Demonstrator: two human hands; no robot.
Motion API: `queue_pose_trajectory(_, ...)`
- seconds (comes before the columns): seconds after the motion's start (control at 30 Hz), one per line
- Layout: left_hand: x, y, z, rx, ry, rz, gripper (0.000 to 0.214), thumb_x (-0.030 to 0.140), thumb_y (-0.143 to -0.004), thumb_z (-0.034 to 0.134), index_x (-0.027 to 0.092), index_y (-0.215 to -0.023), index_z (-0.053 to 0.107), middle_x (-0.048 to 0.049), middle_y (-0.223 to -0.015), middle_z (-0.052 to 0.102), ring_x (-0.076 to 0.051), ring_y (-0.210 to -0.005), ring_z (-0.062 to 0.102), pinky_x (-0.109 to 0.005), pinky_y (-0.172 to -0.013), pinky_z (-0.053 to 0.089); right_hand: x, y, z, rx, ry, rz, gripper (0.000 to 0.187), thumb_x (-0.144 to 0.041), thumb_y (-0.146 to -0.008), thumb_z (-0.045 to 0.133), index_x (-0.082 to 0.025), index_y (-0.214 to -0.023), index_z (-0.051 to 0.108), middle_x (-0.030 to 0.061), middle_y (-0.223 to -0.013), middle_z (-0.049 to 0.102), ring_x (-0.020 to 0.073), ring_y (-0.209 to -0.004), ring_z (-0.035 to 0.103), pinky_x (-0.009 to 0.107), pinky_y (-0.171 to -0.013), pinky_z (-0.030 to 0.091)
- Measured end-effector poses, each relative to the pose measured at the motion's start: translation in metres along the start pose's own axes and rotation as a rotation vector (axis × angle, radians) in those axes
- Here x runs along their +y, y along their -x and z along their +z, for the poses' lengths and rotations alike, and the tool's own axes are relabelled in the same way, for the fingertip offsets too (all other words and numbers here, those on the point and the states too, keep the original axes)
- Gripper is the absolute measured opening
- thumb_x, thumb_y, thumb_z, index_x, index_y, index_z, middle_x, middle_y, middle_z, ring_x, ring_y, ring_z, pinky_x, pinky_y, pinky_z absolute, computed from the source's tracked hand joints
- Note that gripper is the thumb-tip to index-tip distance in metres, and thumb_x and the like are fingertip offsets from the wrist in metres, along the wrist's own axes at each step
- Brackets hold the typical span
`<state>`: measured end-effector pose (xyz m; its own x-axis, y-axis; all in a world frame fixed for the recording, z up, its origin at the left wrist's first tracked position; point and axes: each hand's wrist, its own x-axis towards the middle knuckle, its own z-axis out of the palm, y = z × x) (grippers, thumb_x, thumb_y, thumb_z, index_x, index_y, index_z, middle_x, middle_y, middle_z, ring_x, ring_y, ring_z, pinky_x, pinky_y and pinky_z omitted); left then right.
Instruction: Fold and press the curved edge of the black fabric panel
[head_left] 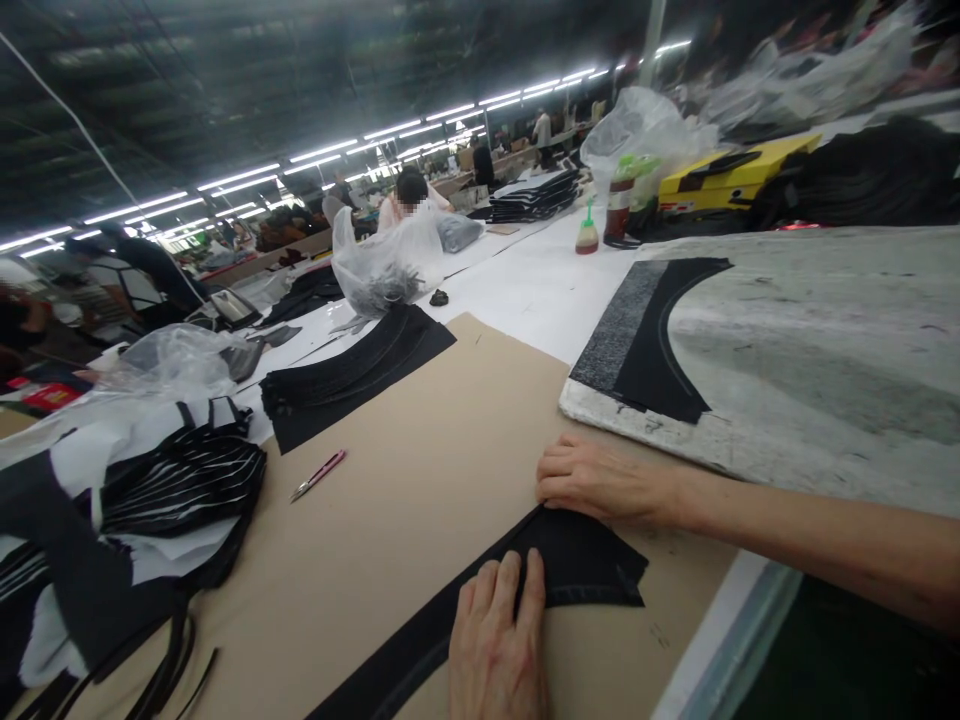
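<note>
One curved black fabric strip lies across the lower part of one beige sheet, beneath two hands. On the sheet at left is one pair of thread snips; beyond it, one pile of curved black pieces overlaps the sheet's far edge. One black panel with a grey speckled band rests on one pale padded board at right. Farther back, one squeeze bottle with a green nozzle stands on the white table, near one yellow box. The left hand, reaching in from the bottom edge, lies palm down, open, its fingers extended forward on the strip. The right hand, its forearm entering from the right, has bent fingers at the strip's upper edge; whether they pinch it cannot be told.
</note>
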<state>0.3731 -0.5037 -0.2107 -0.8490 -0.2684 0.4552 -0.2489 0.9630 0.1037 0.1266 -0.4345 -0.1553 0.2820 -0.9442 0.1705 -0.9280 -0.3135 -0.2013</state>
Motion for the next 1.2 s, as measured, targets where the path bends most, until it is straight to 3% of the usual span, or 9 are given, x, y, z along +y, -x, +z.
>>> queue_pose_trajectory(0.23, 0.003, 0.001, -0.008, -0.074, 0.126, -0.095, 0.059, 0.005, -0.076, 0.049, 0.027, -0.131, 0.054, -0.0014, -0.122, 0.064, -0.021, -0.108, 0.052, -0.034, -0.092, 0.041, 0.001, -0.015, -0.006, -0.075, -0.258, 0.164, 0.011, -0.017, -0.094, 0.051, -0.018, -0.087, 0.059, 0.0017, -0.088, 0.059, 0.016, -0.086, 0.054, 0.031, -0.077, 0.037)
queue_pose_trajectory(0.43, 0.002, 0.003, -0.008, -0.054, 0.169, -0.08, 0.055, 0.003, -0.08, 0.041, 0.025, -0.129, 0.054, -0.0018, -0.119, 0.064, -0.02, -0.108, 0.052, -0.035, -0.095, 0.042, -0.002, -0.017, -0.012, -0.098, -0.268, 0.18, 0.009, -0.014, -0.091, 0.053, -0.019, -0.087, 0.06, 0.0015, -0.09, 0.06, 0.017, -0.089, 0.054, 0.032, -0.079, 0.037)
queue_pose_trajectory(0.6, -0.001, 0.007, -0.004, 0.0, 0.164, -0.011, 0.057, 0.003, -0.076, 0.042, 0.022, -0.128, 0.054, -0.003, -0.12, 0.064, -0.021, -0.108, 0.053, -0.036, -0.093, 0.044, -0.012, -0.017, -0.011, -0.11, -0.167, 0.078, 0.005, -0.021, -0.09, 0.059, -0.022, -0.094, 0.057, -0.0007, -0.095, 0.059, 0.0174, -0.092, 0.052, 0.035, -0.078, 0.032)
queue_pose_trajectory(0.73, 0.0, 0.013, -0.003, 0.024, 0.186, 0.053, 0.056, 0.005, -0.076, 0.04, 0.021, -0.128, 0.054, -0.0028, -0.119, 0.065, -0.021, -0.107, 0.055, -0.035, -0.091, 0.046, -0.024, -0.019, -0.006, -0.135, -0.065, 0.015, 0.007, -0.022, -0.091, 0.057, -0.02, -0.085, 0.055, -0.0002, -0.09, 0.059, 0.017, -0.086, 0.052, 0.035, -0.074, 0.031)
queue_pose_trajectory(0.87, 0.002, 0.025, -0.009, 0.085, 0.11, 0.029, 0.05, 0.007, -0.083, 0.039, 0.022, -0.128, 0.055, -0.0025, -0.126, 0.062, -0.02, -0.113, 0.055, -0.033, -0.094, 0.047, -0.034, -0.019, -0.006, -0.185, -0.195, 0.131, 0.009, -0.02, -0.092, 0.054, -0.02, -0.082, 0.054, -0.0008, -0.088, 0.059, 0.0163, -0.084, 0.054, 0.035, -0.079, 0.033)
queue_pose_trajectory(1.0, -0.001, 0.039, -0.018, 0.062, -0.02, 0.03, 0.046, 0.008, -0.086, 0.041, 0.021, -0.126, 0.057, -0.0022, -0.123, 0.065, -0.02, -0.112, 0.057, -0.032, -0.094, 0.048, -0.04, -0.021, -0.01, -0.258, -0.324, 0.25, 0.008, -0.021, -0.089, 0.056, -0.021, -0.081, 0.056, -0.0012, -0.084, 0.061, 0.0165, -0.08, 0.055, 0.031, -0.072, 0.034)
queue_pose_trajectory(1.2, 0.001, 0.051, -0.023, 0.082, -0.031, 0.037, 0.043, 0.006, -0.087, 0.041, 0.02, -0.123, 0.059, 0.0004, -0.121, 0.067, -0.019, -0.111, 0.058, -0.031, -0.094, 0.048, -0.052, -0.028, -0.011, -0.295, -0.273, 0.201, 0.002, -0.023, -0.089, 0.057, -0.022, -0.087, 0.057, -0.0005, -0.088, 0.06, 0.0185, -0.085, 0.055, 0.036, -0.08, 0.032)
